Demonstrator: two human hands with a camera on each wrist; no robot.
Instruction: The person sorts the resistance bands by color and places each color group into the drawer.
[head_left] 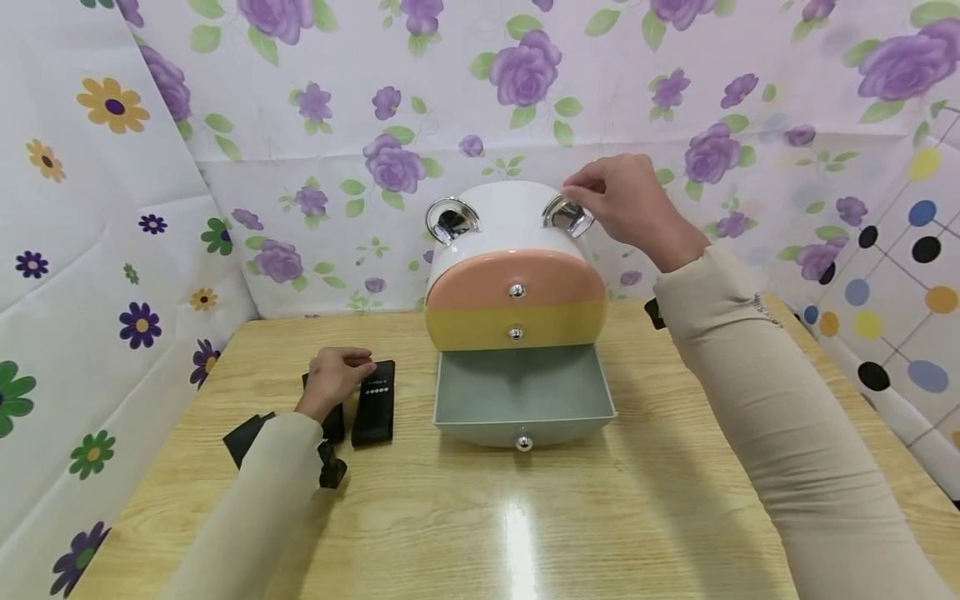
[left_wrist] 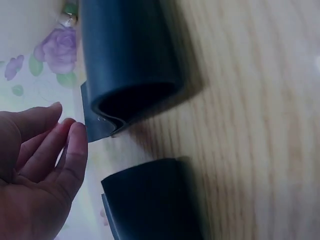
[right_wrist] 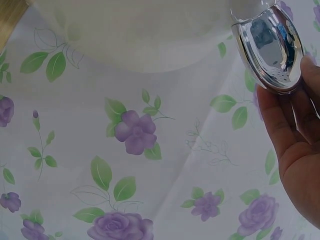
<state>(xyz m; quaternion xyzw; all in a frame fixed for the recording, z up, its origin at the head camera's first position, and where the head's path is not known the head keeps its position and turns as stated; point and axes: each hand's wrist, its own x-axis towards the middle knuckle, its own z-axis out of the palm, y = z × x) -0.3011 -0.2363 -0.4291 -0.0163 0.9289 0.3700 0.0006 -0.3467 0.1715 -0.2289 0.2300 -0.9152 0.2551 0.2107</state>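
A rounded storage box (head_left: 517, 279) has a white top, an orange and a yellow drawer front, and a grey-green bottom drawer (head_left: 525, 433) pulled out with nothing in it. My right hand (head_left: 628, 200) pinches the right chrome ear (right_wrist: 270, 50) on top, thumb on one side and fingers on the other. Left of the box, my left hand (head_left: 336, 379) hovers with loosely bent fingers beside a folded black strip with white print (head_left: 375, 417). Its fingertips hold nothing in the left wrist view. Another black piece (head_left: 335, 423) lies partly hidden beneath that hand, and a third (head_left: 243, 437) is further left.
The left chrome ear (head_left: 452, 220) sticks out opposite the held one. Flowered cloth (head_left: 322, 108) hangs right behind the box and along the left side; dotted cloth (head_left: 900, 308) stands on the right. All rests on a wooden table (head_left: 450, 517).
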